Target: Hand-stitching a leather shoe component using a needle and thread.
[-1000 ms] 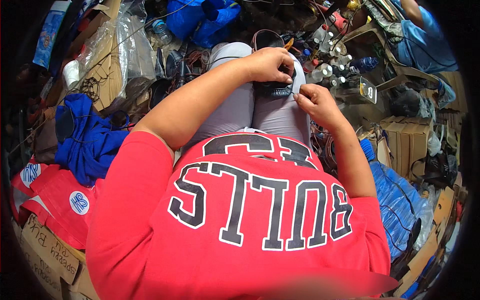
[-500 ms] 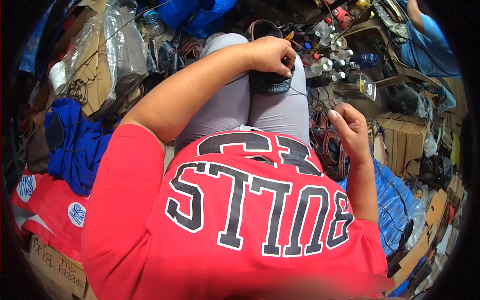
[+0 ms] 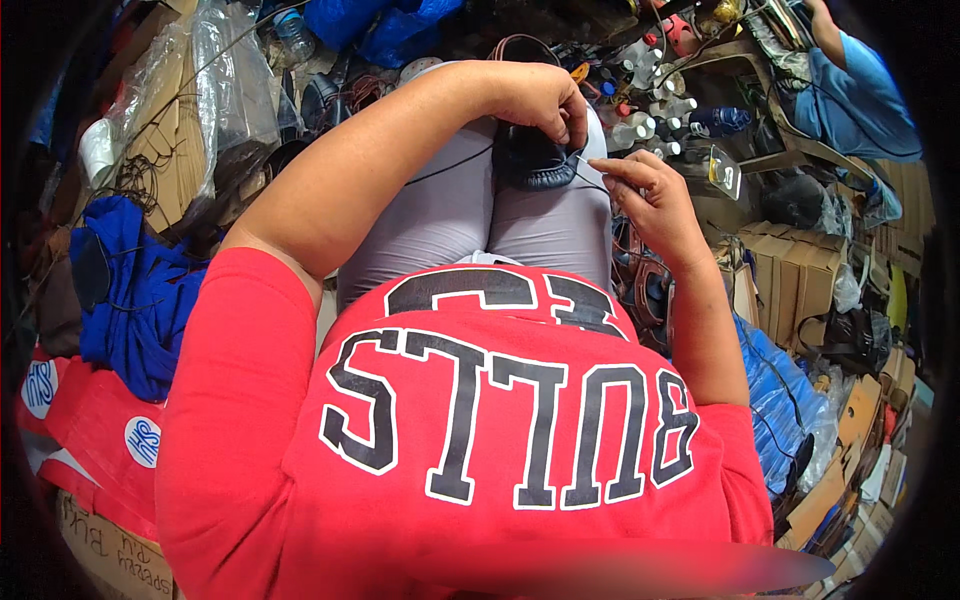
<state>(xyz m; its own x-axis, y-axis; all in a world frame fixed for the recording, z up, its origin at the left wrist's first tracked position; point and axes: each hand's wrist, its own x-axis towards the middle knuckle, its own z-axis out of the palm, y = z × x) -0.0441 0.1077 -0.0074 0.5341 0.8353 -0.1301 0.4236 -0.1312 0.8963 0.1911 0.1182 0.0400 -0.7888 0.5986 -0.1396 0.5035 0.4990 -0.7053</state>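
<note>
Across my grey-trousered thighs lies a black shoe [image 3: 540, 172] with a gathered, stitched toe edge. My left hand [image 3: 543, 98] bends over it, its fingers closed at the shoe's upper edge and partly hiding it. My right hand [image 3: 645, 190] is at the shoe's right side, thumb and fingers pinched on a thin, pale, needle-like tool [image 3: 583, 160] that points at the shoe. A dark thread [image 3: 450, 165] runs from the shoe over my left thigh; another dark strand shows on the shoe's right.
Several small bottles [image 3: 650, 110] stand beyond my right knee. Folded cardboard [image 3: 790, 280] and blue plastic [image 3: 775, 390] lie at right; blue cloth [image 3: 135, 300], cardboard and clear plastic [image 3: 235, 90] at left. Another person's blue sleeve [image 3: 860, 95] shows at the far right.
My right hand has moved inward and up to the shoe from beside my right thigh. My left hand stays on the shoe, slightly shifted.
</note>
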